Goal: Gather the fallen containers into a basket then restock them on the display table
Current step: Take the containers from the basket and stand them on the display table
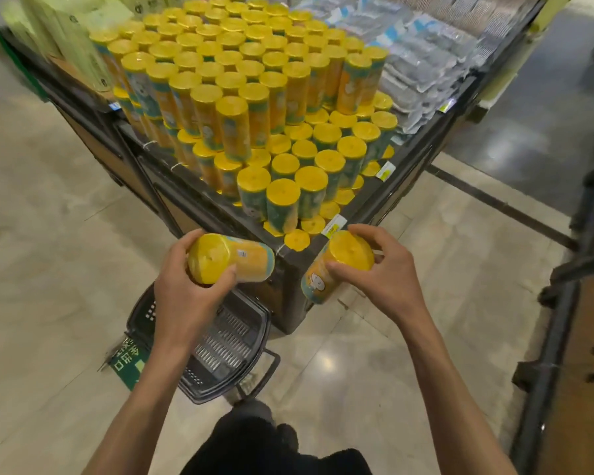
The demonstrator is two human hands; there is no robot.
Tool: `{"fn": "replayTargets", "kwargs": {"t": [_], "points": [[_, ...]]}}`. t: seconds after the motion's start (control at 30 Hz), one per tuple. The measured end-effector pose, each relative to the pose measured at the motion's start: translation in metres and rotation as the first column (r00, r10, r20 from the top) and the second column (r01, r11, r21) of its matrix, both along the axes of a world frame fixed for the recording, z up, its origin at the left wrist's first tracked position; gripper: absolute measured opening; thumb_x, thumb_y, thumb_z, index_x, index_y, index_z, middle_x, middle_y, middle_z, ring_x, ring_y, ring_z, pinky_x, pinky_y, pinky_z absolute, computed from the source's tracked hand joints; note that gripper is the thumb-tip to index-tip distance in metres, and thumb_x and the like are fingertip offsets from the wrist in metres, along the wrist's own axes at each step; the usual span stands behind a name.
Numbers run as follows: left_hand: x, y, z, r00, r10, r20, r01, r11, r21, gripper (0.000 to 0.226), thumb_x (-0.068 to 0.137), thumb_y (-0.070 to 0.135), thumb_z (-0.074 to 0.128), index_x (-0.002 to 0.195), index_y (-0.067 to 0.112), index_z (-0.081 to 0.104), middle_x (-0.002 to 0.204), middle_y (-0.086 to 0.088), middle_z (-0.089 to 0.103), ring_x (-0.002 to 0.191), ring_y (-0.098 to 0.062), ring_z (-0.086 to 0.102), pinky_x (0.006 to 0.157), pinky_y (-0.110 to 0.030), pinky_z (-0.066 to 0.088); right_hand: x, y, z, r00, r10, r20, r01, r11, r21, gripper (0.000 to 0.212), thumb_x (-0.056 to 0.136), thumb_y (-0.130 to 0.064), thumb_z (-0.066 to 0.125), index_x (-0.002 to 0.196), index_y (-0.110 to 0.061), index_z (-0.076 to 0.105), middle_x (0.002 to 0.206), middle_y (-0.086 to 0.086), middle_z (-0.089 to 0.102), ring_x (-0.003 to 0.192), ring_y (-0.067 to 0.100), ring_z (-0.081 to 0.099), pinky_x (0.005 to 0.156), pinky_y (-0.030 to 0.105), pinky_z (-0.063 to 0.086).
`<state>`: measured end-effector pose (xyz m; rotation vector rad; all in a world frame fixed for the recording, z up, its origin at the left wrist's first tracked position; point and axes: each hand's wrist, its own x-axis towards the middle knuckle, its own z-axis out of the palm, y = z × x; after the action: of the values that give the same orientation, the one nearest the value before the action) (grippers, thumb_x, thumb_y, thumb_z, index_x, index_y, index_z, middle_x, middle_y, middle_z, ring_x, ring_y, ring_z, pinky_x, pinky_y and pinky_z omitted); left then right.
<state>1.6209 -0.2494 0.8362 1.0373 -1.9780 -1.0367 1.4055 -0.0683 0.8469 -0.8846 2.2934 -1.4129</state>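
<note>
Your left hand (186, 286) grips a yellow-lidded container (244, 257) around its lid end. It lies on its side, body pointing right, just short of the near corner of the display table (290, 289). Your right hand (388, 269) grasps a second container (336, 265) by its lid, fingers curled over the top, and its body tilts down and to the left in front of the table's dark corner. The two containers are near each other but apart.

Under your left forearm the dark basket (227, 341) sits on the tiled floor, close to that corner, with its slotted bottom showing.

On the table, the stacked containers (254, 97) stand upright in tiers, higher at the far left and lower at the near right. Clear plastic packs (426, 63) lie at the far right and pale green boxes (66, 36) at the far left.
</note>
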Motion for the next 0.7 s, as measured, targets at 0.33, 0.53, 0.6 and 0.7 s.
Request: {"fn": "replayTargets", "kwargs": {"t": [0.33, 0.53, 0.6, 0.7], "points": [[-0.076, -0.019, 0.022, 0.999, -0.038, -0.038, 0.036, 0.998, -0.056, 0.064, 0.072, 0.046, 0.075, 0.130, 0.027, 0.054, 0.120, 0.009, 0.055, 0.106, -0.011, 0.056, 0.087, -0.044, 0.055, -0.065, -0.021, 0.025, 0.997, 0.022, -0.078, -0.026, 0.998, -0.057, 0.071, 0.065, -0.051, 0.084, 0.128, -0.034, 0.057, 0.124, -0.018, 0.059, 0.112, -0.003, 0.054, 0.087, 0.023, 0.052], [-0.141, -0.041, 0.022, 0.996, -0.065, -0.056, 0.059, 0.993, -0.100, 0.068, 0.072, 0.045, 0.078, 0.132, 0.022, 0.056, 0.118, 0.010, 0.049, 0.113, -0.010, 0.052, 0.094, -0.043, 0.051, -0.129, -0.054, 0.031, 0.989, 0.103, -0.102, -0.103, 0.995, 0.008, 0.070, 0.065, -0.047, 0.087, 0.126, -0.036, 0.055, 0.120, -0.024, 0.056, 0.112, -0.003, 0.055, 0.092, 0.029, 0.053], [-0.166, -0.050, 0.022, 0.998, -0.054, -0.044, 0.049, 0.992, -0.112, 0.068, 0.074, 0.036, 0.084, 0.134, 0.020, 0.055, 0.120, 0.007, 0.050, 0.114, -0.010, 0.051, 0.096, -0.039, 0.050, -0.153, -0.069, 0.033, 0.981, 0.155, -0.113, -0.148, 0.987, 0.066, 0.073, 0.065, -0.047, 0.087, 0.129, -0.033, 0.055, 0.122, -0.021, 0.057, 0.113, 0.000, 0.055, 0.094, 0.031, 0.053], [-0.204, -0.064, 0.025, 0.998, -0.015, -0.057, 0.010, 0.995, -0.097, 0.069, 0.075, 0.031, 0.083, 0.136, 0.020, 0.054, 0.123, 0.005, 0.052, 0.115, -0.008, 0.050, 0.095, -0.028, 0.044, -0.192, -0.095, 0.041, 0.962, 0.228, -0.152, -0.210, 0.970, 0.124, 0.079, 0.064, -0.048, 0.087, 0.133, -0.030, 0.054, 0.126, -0.013, 0.058, 0.116, 0.005, 0.054, 0.094, 0.033, 0.052]]}}
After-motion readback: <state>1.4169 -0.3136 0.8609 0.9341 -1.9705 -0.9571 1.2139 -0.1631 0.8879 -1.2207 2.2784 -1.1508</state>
